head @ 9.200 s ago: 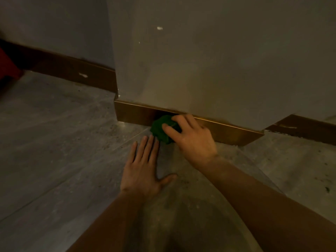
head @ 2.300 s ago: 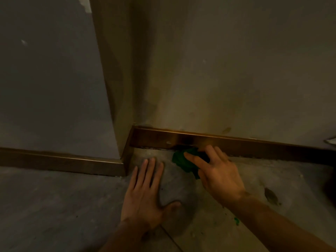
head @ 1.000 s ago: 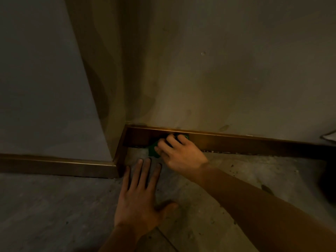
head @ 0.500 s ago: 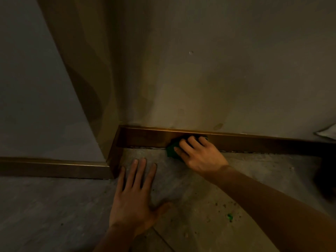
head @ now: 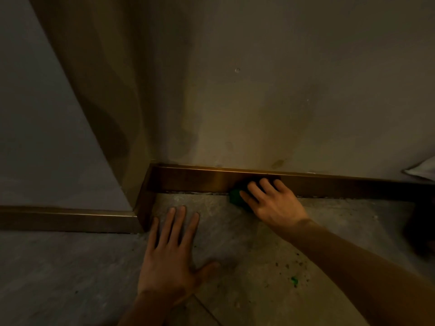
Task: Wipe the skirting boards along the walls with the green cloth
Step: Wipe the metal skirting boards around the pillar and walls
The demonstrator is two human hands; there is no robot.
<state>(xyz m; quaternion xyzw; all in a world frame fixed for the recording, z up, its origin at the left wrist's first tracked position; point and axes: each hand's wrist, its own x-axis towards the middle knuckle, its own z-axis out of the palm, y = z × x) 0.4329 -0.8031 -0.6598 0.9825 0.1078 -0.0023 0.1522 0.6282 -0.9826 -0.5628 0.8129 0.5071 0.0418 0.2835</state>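
A brown glossy skirting board (head: pixel 193 181) runs along the foot of the wall ahead, turns at a corner, and continues as a lower left stretch (head: pixel 66 220). My right hand (head: pixel 270 202) presses the green cloth (head: pixel 235 196) against the board, right of the corner; only the cloth's left edge shows past my fingers. My left hand (head: pixel 171 252) lies flat on the grey floor, fingers spread, holding nothing.
The floor is dusty, with dark specks and a small green scrap (head: pixel 294 281) near my right forearm. A dark object (head: pixel 423 227) stands at the right edge, and something pale (head: pixel 423 170) sits above the board there. The wall corner (head: pixel 131 161) juts out at left.
My right hand has slid the cloth to the right along the board, away from the corner. My left hand stays planted on the floor.
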